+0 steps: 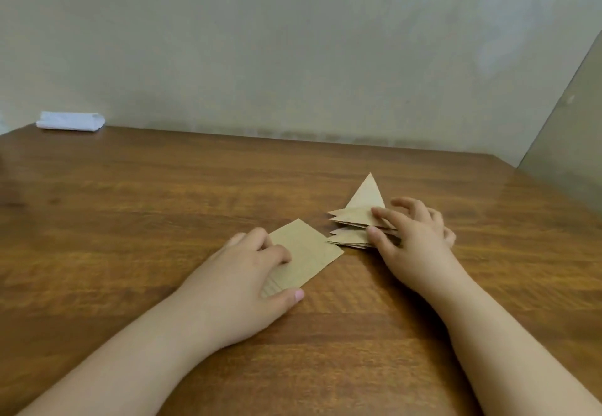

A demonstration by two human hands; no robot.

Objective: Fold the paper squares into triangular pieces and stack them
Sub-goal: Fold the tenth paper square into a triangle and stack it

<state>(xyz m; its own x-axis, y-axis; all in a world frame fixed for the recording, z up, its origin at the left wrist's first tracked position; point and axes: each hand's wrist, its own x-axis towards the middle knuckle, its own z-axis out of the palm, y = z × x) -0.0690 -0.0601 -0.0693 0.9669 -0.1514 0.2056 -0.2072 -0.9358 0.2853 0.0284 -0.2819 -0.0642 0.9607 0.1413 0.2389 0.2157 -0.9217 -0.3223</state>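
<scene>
Head view:
Left hand (pixel 254 272): fingers laid flat across the unfolded paper square (pixel 304 254), thumb at its near edge, probably pinning it for the next fold.
Right hand (pixel 412 230): curled, thumb and fingers pinching the stack of triangles (pixel 353 220), probably to align it.
Paper: tan, flat square touching the stack, mid-surface (pixel 163 204).

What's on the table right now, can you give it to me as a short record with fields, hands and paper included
surface: wooden table
unfolded paper: brown square, flat, left of the pile
folded pieces: pile of triangles, loosely stacked, points fanning out
left hand: rests on the square, fingers on top, thumb at its near edge
right hand: fingers and thumb touch the pile's right side
other: white folded item at the far left edge by the wall
</scene>
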